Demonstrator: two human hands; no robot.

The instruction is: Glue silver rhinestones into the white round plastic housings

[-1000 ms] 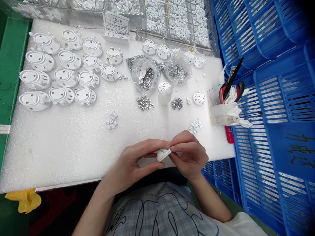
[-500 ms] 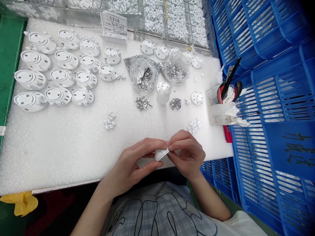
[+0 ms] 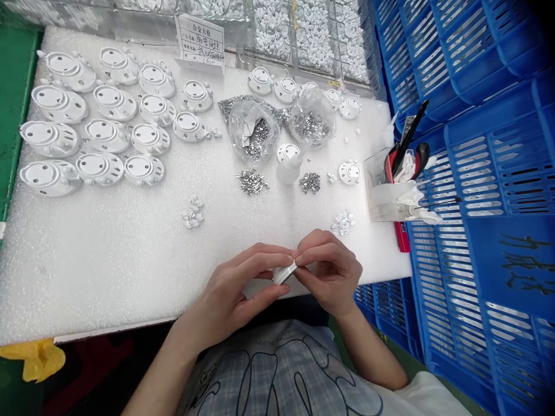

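Both hands meet at the front edge of the foam-topped table around a small white plastic part (image 3: 283,274), held tilted. My left hand (image 3: 243,283) is closed on its left side, thumb below and fingers above. The fingertips of my right hand (image 3: 329,268) pinch its right end. Fingers cover much of the part, so its details are hidden. Beyond the hands lie a little heap of white pieces (image 3: 343,222) and another white heap (image 3: 193,212). Two piles of tiny metal pieces, one left (image 3: 252,182) and one right (image 3: 310,183), flank a translucent squeeze bottle (image 3: 288,169).
Several white oval shells (image 3: 100,168) stand in rows at the left. Open plastic bags (image 3: 254,133) of metal bits lie mid-table. A clear box with pliers (image 3: 405,156) stands at right, beside blue crates (image 3: 485,190). Divided clear trays (image 3: 312,40) of white pieces line the back.
The white part has turned slightly between the fingers, showing more of its dark underside edge. Both hands stay nearly in place; the view has shifted a little.
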